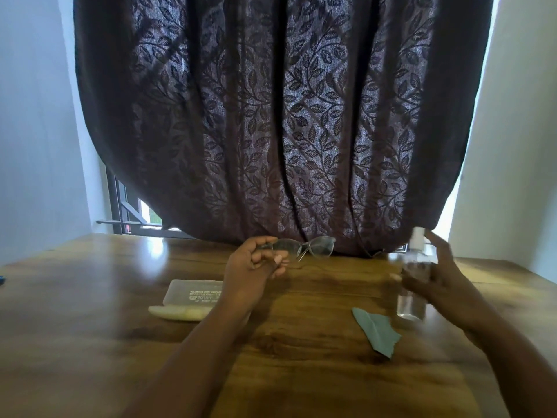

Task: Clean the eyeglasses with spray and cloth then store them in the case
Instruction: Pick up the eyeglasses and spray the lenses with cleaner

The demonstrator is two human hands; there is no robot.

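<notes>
Left hand (pixel 256 267) is up off the bench (pixel 90 297), fingers curled, pinching the eyeglasses (pixel 304 248) at one end of the thin frame. That looks the sensible hold: light, fragile things, and the lenses stay untouched. Right hand (pixel 443 273) wraps the clear plastic spray bottle (pixel 414 282), blurred, white nozzle on top; it looks smooth, probably slippery, and best held round its middle. The soft grey-green cloth (pixel 376 330) lies crumpled on the glossy wood between the arms. The pale, hard, oblong case (pixel 193 292) waits beside the left wrist.
</notes>
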